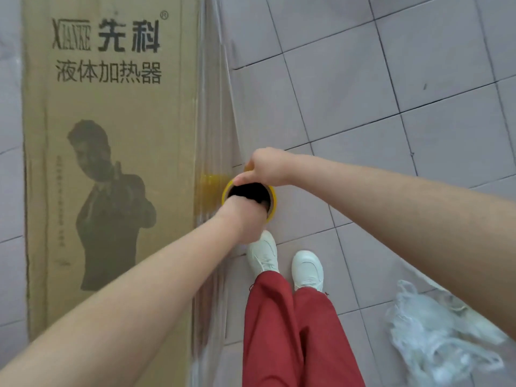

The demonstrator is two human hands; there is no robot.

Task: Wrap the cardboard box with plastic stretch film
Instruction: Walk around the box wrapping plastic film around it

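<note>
A tall cardboard box (111, 191) printed with Chinese characters and a dark figure stands on the tiled floor (391, 107), filling the left part of the head view. Clear stretch film (215, 129) already lies in streaked layers down the box's right edge.

Just beside that edge, the person holds the stretch film roll (274, 201) upright with both hands, so its yellow rim and dark hollow core face the camera. The left hand (243, 219) comes in from the near side; its fingers dip into the core and grip the roll's wall, the tips hidden inside. The right hand (269, 167) holds the far side, thumb pressed on the rim and fingers curled over the outer edge.

Below the roll are two white shoes (264, 252) and red trousers (293, 331). A crumpled heap of clear plastic (435, 331) lies on the floor at lower right, well apart from the box.
</note>
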